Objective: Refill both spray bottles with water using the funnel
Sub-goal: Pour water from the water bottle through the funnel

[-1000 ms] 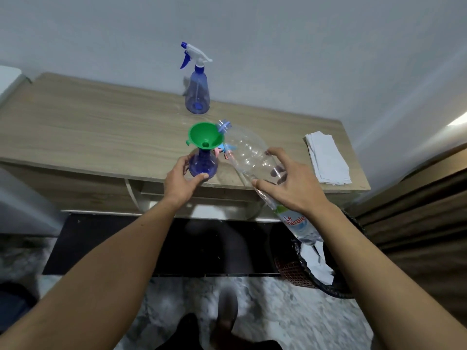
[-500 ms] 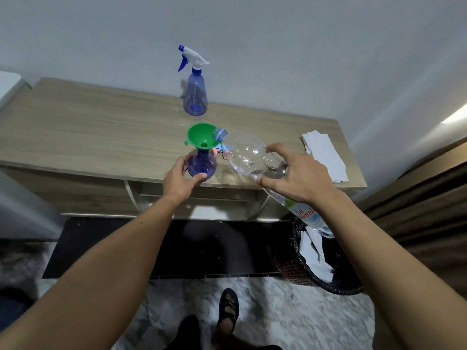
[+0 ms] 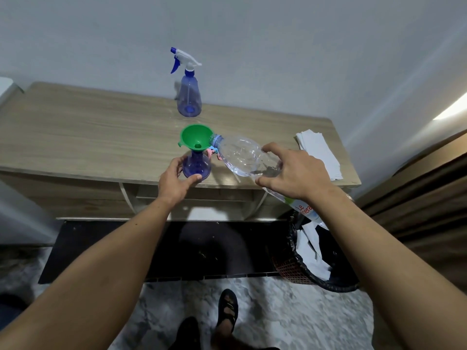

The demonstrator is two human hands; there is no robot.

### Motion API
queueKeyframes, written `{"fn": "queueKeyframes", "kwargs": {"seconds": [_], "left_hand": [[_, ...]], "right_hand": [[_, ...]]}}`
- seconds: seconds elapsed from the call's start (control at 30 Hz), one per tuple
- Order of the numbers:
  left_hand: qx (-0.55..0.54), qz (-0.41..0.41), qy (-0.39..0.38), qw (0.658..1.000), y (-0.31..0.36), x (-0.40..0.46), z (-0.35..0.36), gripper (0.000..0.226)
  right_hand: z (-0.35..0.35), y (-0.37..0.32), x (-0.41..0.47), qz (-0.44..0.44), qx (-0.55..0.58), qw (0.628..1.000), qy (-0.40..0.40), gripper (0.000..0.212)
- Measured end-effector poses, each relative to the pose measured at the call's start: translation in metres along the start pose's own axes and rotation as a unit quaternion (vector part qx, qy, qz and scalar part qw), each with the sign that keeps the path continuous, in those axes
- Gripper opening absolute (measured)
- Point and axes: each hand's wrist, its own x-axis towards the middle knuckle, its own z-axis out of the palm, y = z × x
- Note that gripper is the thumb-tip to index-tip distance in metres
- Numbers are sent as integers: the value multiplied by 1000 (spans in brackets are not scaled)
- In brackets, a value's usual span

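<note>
A green funnel (image 3: 196, 137) sits in the neck of a blue spray bottle (image 3: 197, 165) near the front edge of the wooden table (image 3: 88, 137). My left hand (image 3: 175, 181) grips that bottle's base. My right hand (image 3: 293, 170) holds a clear plastic water bottle (image 3: 240, 155), tipped nearly flat with its mouth over the funnel's rim. A little water lies in its lower side. A second blue spray bottle (image 3: 189, 97), with its white and blue trigger head on, stands at the back by the wall. Something pink and blue (image 3: 211, 153) lies behind the funnel, mostly hidden.
A stack of white paper towels (image 3: 318, 151) lies at the table's right end. Below the table's right corner stands a waste basket (image 3: 316, 261) lined with a black bag and holding paper. A dark mat covers the floor under the table, and my sandalled feet show at the bottom.
The water bottle has tipped flatter, its base rising and its mouth staying at the funnel's rim. My left hand has kept its hold on the spray bottle.
</note>
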Motion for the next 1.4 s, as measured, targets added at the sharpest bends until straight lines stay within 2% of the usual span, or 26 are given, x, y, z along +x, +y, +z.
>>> {"fn": "queueKeyframes", "kwargs": {"seconds": [1.4], "left_hand": [[0, -8, -5, 1000, 8, -5, -4, 84]], "right_hand": [[-2, -4, 12, 4, -22, 1000, 18, 74]]}}
